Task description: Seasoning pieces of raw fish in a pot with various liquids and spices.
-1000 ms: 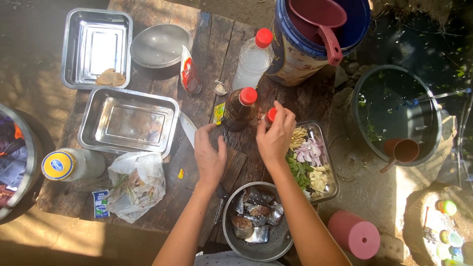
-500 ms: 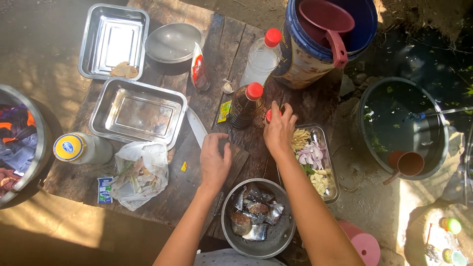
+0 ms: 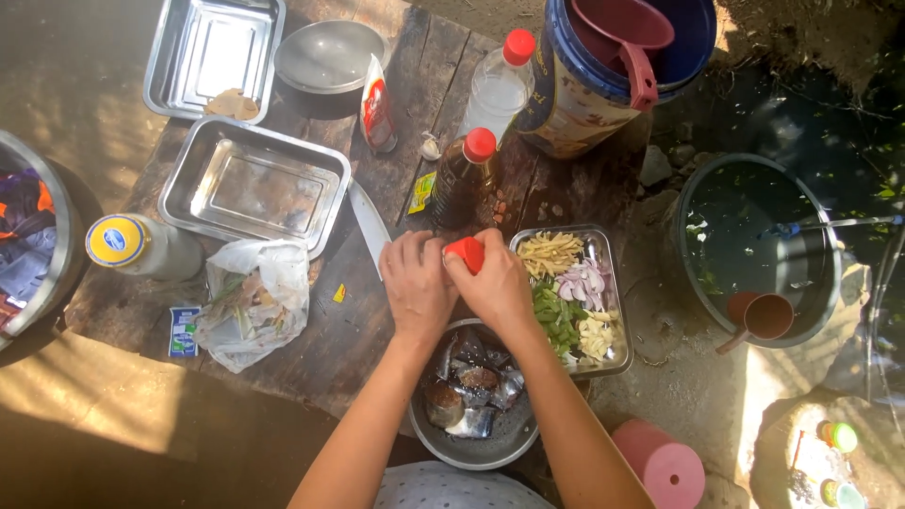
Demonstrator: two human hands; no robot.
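**Red-capped bottle gripped over the fish bowl**

Knife (image 3: 370, 226) lies just left of the left hand (image 3: 415, 287), fingers curled round a bottle. Right hand (image 3: 495, 287) pinches its red cap (image 3: 466, 253); slipping could spill onto the bowl (image 3: 471, 448) below.

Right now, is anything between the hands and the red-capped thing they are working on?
Nothing visible: both the left hand and the right hand already close on the red cap, above the metal bowl.

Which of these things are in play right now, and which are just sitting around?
In play: left hand and right hand on the red-capped item; bowl of fish pieces.

Lying about: knife, metal trays, dark sauce bottle, blue bucket.
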